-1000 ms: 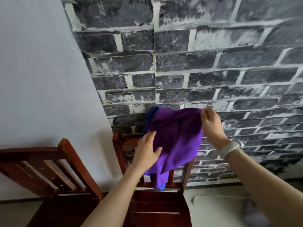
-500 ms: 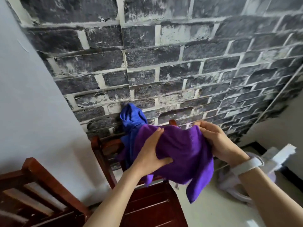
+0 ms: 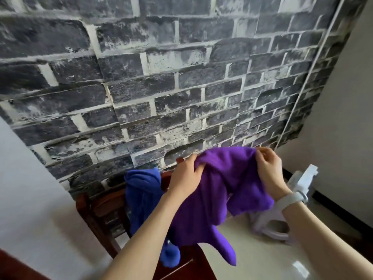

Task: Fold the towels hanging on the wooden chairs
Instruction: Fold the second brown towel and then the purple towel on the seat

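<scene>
While the blue towel [image 3: 143, 190] hangs over the wooden chair [image 3: 96, 209] back, the left hand [image 3: 186, 176] and right hand [image 3: 269, 168] grip the purple towel [image 3: 222, 190], bunched, at opposite ends.

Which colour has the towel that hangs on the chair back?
Blue, clearest in the head view: blue towel on the wooden chair.

wooden chair [image 3: 94, 207] — blue towel [image 3: 141, 190] draped over backrest

Dark grey brick-pattern wall [image 3: 153, 81] with pale mortar lines ahead. Plain white wall [image 3: 343, 102] at right, another at left. Glossy pale floor [image 3: 268, 257] below, reflecting daylight.
</scene>
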The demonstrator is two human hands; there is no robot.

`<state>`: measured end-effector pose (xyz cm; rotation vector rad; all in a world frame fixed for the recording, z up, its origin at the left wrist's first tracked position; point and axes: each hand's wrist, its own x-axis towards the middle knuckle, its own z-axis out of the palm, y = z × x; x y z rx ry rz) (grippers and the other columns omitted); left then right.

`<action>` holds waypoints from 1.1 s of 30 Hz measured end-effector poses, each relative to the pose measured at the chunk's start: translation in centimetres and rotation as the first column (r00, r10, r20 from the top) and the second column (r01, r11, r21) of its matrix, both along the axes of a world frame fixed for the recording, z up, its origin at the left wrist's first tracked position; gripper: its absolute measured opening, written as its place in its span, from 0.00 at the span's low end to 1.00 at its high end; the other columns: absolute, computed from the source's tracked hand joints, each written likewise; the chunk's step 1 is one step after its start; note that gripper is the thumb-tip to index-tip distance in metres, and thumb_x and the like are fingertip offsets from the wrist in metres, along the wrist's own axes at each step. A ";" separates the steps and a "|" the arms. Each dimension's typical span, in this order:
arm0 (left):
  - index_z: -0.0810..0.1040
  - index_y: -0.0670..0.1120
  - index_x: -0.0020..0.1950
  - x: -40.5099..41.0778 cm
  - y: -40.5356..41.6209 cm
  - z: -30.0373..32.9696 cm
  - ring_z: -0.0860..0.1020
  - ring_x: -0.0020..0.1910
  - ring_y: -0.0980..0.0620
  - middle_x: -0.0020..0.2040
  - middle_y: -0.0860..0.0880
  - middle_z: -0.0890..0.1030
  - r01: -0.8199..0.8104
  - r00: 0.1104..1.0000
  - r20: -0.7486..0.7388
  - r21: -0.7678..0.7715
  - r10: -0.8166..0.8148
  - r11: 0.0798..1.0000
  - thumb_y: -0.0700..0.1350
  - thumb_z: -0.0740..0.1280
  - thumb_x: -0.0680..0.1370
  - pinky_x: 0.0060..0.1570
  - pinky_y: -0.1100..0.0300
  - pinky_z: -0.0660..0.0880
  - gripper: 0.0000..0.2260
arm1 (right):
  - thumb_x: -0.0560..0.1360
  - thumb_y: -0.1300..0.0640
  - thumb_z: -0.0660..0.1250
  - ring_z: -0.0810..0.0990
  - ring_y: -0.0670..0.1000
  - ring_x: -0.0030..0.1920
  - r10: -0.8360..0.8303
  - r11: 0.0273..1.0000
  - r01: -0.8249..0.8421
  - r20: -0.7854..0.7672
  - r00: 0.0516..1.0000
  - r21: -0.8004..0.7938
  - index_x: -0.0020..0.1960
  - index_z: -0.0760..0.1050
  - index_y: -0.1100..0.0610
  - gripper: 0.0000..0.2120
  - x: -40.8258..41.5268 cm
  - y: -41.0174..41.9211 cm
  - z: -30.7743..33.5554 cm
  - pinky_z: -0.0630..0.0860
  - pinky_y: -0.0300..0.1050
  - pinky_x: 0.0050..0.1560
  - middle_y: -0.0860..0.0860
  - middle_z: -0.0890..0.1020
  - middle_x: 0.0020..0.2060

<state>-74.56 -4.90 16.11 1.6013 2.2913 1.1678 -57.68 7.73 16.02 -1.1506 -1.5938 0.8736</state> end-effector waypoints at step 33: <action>0.74 0.48 0.41 -1.4 -4.8 -2.3 0.77 0.43 0.50 0.43 0.46 0.80 -0.279 0.654 0.737 0.027 0.169 0.960 0.38 0.69 0.72 0.48 0.55 0.72 0.06 | 0.76 0.65 0.59 0.74 0.45 0.30 0.113 0.807 -0.302 -0.370 0.922 -0.508 0.40 0.75 0.56 0.10 -2.7 -5.4 -7.2 0.74 0.35 0.34 0.48 0.77 0.29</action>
